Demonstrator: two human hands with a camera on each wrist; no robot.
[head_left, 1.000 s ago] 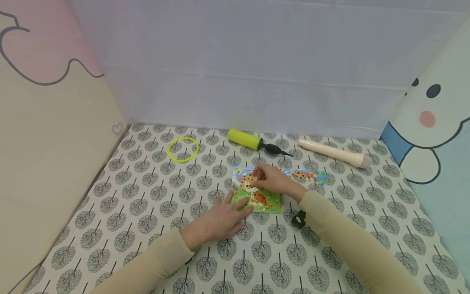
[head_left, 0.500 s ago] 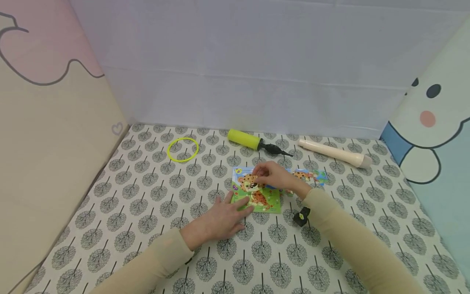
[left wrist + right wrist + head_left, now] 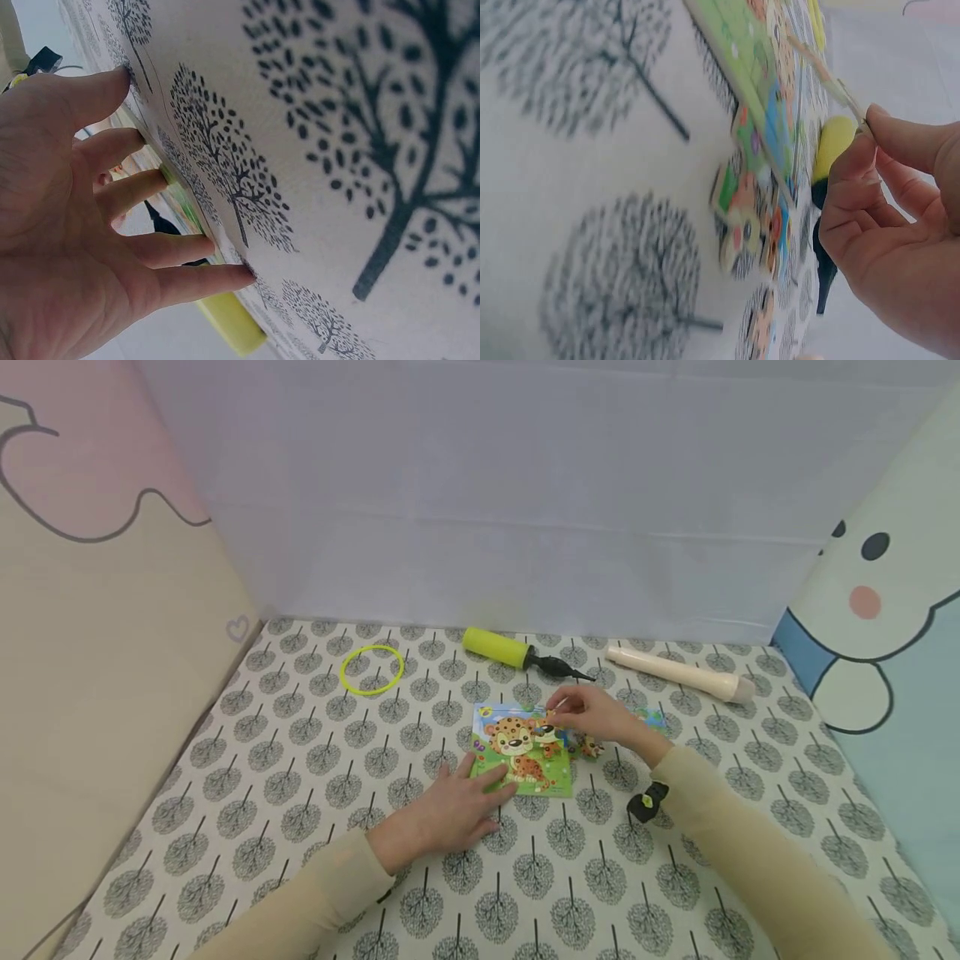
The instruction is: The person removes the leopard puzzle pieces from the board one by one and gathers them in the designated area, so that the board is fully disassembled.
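A square puzzle board (image 3: 555, 783) with a spotted leopard cub on green grass lies mid-table. My left hand (image 3: 450, 806) rests at its lower left edge, fingers straight and spread, two fingertips over the board. In the left wrist view, the left hand (image 3: 82, 225) holds nothing. My right hand (image 3: 596, 714) is above the board's right side and pinches a puzzle piece (image 3: 829, 75) between thumb and fingertip. That piece is tilted, raised off the board. Loose puzzle pieces (image 3: 742, 232) lie on the cloth beside the board, partly hidden by the right hand in the head view.
Behind the board lies a yellow hand pump (image 3: 495, 647) with a black nozzle. To its left is a thin yellow ring (image 3: 342, 670), to its right a pale tube (image 3: 675, 672). A tree-print cloth (image 3: 420, 893) covers the table, with a pale curtain (image 3: 480, 568) behind.
My right hand has moved right, away from the leopard's face, with the puzzle piece still pinched. The leopard's face now shows fully on the board. The left hand has stayed in place.
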